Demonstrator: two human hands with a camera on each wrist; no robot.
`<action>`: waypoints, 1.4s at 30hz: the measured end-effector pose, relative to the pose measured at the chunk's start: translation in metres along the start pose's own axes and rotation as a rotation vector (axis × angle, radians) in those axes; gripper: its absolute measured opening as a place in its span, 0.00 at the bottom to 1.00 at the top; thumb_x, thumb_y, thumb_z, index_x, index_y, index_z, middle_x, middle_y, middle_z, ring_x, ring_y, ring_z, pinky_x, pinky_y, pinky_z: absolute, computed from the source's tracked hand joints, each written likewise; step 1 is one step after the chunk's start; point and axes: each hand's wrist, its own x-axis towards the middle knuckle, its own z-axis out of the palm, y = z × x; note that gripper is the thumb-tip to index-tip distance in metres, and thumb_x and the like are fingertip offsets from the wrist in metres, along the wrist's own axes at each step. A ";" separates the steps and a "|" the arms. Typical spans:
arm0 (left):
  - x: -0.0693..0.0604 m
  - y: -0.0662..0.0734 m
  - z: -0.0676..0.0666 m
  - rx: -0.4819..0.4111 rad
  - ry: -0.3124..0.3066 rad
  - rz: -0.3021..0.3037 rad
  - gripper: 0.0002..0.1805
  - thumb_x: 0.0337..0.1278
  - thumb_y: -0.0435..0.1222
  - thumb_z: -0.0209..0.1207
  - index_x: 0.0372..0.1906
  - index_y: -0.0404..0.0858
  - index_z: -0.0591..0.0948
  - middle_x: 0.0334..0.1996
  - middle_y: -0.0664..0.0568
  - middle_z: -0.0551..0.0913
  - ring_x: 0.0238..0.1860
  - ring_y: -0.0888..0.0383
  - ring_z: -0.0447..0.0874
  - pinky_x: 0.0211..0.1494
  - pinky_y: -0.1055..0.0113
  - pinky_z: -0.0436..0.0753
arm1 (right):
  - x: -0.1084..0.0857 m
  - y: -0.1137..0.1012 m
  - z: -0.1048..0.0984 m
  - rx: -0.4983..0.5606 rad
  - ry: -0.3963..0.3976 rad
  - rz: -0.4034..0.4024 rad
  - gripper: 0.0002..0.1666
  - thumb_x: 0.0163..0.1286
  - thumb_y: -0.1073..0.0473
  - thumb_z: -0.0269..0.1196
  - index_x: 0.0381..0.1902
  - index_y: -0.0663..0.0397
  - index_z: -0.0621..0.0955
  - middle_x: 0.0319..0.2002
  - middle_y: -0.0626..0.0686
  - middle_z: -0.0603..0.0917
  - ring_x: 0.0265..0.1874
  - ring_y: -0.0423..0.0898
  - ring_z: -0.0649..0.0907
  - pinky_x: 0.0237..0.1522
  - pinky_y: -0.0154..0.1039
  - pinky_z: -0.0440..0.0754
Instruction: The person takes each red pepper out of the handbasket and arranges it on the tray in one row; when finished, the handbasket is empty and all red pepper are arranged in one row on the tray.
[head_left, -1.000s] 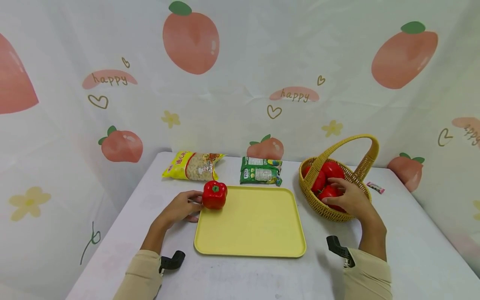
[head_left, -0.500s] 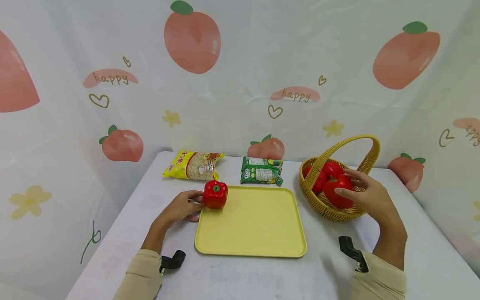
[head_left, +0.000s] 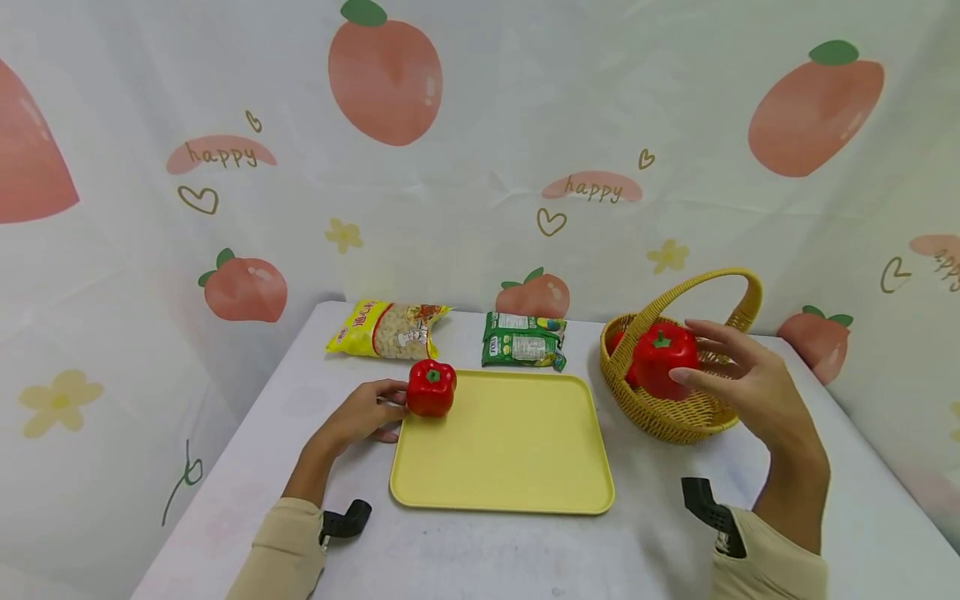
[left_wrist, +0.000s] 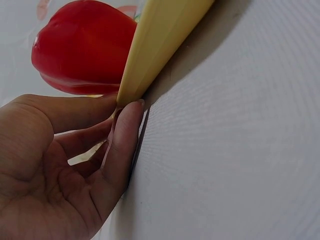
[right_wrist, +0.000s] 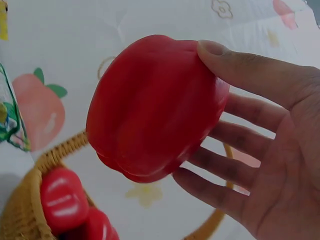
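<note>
My right hand point(head_left: 757, 383) grips a glossy red bell pepper point(head_left: 663, 362) with a green stem, raised over the wicker basket point(head_left: 675, 421). In the right wrist view, the thumb presses one side of this pepper point(right_wrist: 155, 110) and the fingers reach round the other. Another red bell pepper point(head_left: 431, 388) stands upright on the top left corner of the yellow tray point(head_left: 502, 442). There my left hand point(head_left: 363, 412) pinches the tray's left edge; the left wrist view has the rim point(left_wrist: 132, 75) between its digits, just below the pepper point(left_wrist: 85, 47).
More red peppers point(right_wrist: 65, 200) lie in the basket, whose tall handle point(head_left: 742, 304) arches up on the right. Along the back sit a yellow food bag point(head_left: 393, 331) and green snack packets point(head_left: 522, 340). A printed cloth point(head_left: 450, 208) hangs behind the white table.
My right hand has taken hold of a red bell pepper in the basket and lifted it up, moving slightly right. The left hand and the tray have stayed in place.
</note>
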 end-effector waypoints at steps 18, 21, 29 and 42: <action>0.000 0.000 0.000 -0.005 -0.005 -0.001 0.29 0.69 0.33 0.65 0.73 0.34 0.75 0.60 0.40 0.81 0.52 0.49 0.85 0.42 0.61 0.93 | 0.019 -0.015 0.041 0.113 -0.146 -0.084 0.39 0.69 0.60 0.74 0.76 0.54 0.74 0.69 0.58 0.75 0.56 0.37 0.83 0.52 0.23 0.84; 0.000 0.001 0.000 -0.006 -0.003 -0.002 0.30 0.69 0.33 0.65 0.73 0.34 0.75 0.60 0.40 0.81 0.51 0.49 0.85 0.42 0.61 0.93 | 0.025 -0.013 0.051 0.131 -0.191 -0.073 0.38 0.69 0.59 0.74 0.74 0.55 0.75 0.67 0.59 0.76 0.59 0.52 0.84 0.52 0.26 0.85; 0.000 0.000 0.000 -0.008 -0.002 -0.004 0.30 0.69 0.33 0.65 0.73 0.34 0.74 0.60 0.40 0.81 0.51 0.49 0.84 0.42 0.61 0.93 | 0.036 -0.004 0.083 0.202 -0.305 0.002 0.42 0.67 0.57 0.75 0.74 0.60 0.72 0.68 0.66 0.77 0.63 0.68 0.82 0.52 0.37 0.89; 0.000 0.000 0.000 -0.013 -0.008 -0.007 0.28 0.70 0.32 0.63 0.73 0.34 0.75 0.60 0.40 0.81 0.51 0.50 0.85 0.43 0.61 0.93 | 0.042 -0.007 0.125 0.297 -0.406 0.017 0.39 0.66 0.57 0.76 0.71 0.58 0.74 0.66 0.64 0.79 0.63 0.65 0.82 0.58 0.49 0.89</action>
